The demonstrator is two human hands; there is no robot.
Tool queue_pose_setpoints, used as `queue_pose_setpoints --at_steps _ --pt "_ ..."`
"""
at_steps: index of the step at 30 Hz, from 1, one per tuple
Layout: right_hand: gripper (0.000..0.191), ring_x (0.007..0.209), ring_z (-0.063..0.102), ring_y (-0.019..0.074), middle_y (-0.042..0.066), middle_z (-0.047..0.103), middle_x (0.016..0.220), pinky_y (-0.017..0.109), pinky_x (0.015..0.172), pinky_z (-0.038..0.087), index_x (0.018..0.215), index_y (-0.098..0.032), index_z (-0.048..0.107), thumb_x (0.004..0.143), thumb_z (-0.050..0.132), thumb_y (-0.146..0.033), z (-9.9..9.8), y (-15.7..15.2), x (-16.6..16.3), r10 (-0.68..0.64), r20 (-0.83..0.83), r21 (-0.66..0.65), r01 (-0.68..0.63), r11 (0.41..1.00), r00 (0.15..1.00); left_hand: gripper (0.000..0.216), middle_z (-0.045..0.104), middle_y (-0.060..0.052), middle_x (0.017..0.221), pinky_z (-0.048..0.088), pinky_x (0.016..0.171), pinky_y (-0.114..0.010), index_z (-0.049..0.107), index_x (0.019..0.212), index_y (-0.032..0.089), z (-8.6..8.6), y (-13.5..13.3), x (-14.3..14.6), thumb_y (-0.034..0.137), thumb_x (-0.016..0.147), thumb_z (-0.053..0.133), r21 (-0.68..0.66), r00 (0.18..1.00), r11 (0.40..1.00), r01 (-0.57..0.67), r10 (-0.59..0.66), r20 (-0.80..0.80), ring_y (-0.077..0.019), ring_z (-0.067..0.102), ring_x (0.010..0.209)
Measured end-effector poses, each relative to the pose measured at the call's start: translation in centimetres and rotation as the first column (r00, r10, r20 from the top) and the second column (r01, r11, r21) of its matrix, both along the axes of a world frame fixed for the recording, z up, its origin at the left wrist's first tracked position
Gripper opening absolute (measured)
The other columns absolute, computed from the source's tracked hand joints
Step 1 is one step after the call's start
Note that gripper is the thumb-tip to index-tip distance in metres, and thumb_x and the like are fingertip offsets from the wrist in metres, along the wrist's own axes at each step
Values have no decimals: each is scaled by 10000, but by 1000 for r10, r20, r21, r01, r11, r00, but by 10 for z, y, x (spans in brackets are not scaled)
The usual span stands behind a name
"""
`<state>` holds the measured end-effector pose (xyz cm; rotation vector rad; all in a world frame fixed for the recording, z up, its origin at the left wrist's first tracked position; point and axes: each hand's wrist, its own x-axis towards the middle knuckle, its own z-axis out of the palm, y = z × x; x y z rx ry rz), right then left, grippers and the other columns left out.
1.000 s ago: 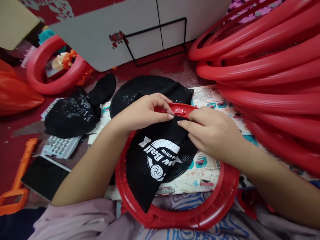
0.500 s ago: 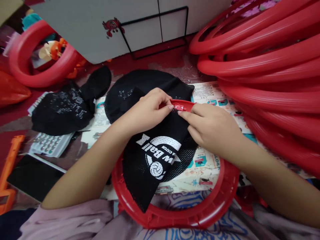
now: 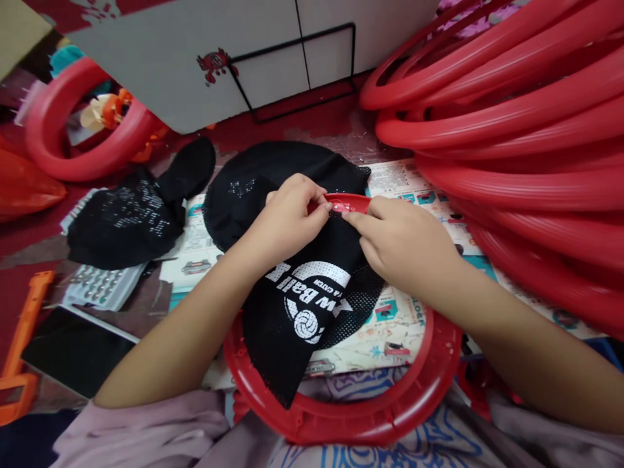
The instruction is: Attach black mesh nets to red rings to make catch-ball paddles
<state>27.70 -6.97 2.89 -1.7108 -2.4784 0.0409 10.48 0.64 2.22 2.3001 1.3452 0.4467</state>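
A red plastic ring (image 3: 336, 419) rests against my lap, its far rim up between my hands. Black mesh fabric (image 3: 277, 364) with white printed lettering and a ball drawing drapes across the ring and hangs over its left side. My left hand (image 3: 295, 211) pinches the fabric's edge at the far rim with thumb and forefinger. My right hand (image 3: 404, 240) is closed around the rim just to the right, its forefinger pressing the fabric edge near the left fingertips. Another round black mesh piece (image 3: 287, 159) lies flat beyond my hands.
Printed cardboard (image 3: 394, 331) lies under the work. Stacked red rings (image 3: 511, 136) rise at the right. On the left are crumpled black mesh (image 3: 121, 224), a clear compartment box (image 3: 104, 286), a dark tablet-like panel (image 3: 80, 351) and an orange plastic piece (image 3: 22, 344). A white panel (image 3: 166, 58) stands behind.
The camera view has shifted slightly. Both hands keep almost the same place on the far rim, with the fabric edge still between their fingers.
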Motion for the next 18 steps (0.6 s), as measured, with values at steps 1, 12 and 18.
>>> queue_pose_setpoints --at_steps 1,12,18 --pt "382 804 566 241 115 634 901 326 649 290 1241 -187 670 940 437 -167 0 0 0 -7 2 -3 7 1000 1000 124 643 -69 984 442 867 -408 537 725 175 0 0 0 212 843 531 5 1000 1000 -12 13 -3 -222 605 980" --pt "317 801 586 244 113 634 869 335 640 306 1079 -182 731 958 438 -178 -5 0 -2 -22 18 98 21 995 1000 139 631 -73 934 441 822 -392 563 732 171 1 -1 2 234 851 529 -1 999 1000 -31 31 -29 -232 596 944" --pt "277 870 645 230 96 707 954 317 719 429 1050 -136 736 901 504 -126 -1 -2 17 62 -218 15 -60 998 974 168 658 -73 1026 442 873 -440 606 986 169 0 -6 -6 252 908 484 81 997 994 76 -78 21 -240 606 992"
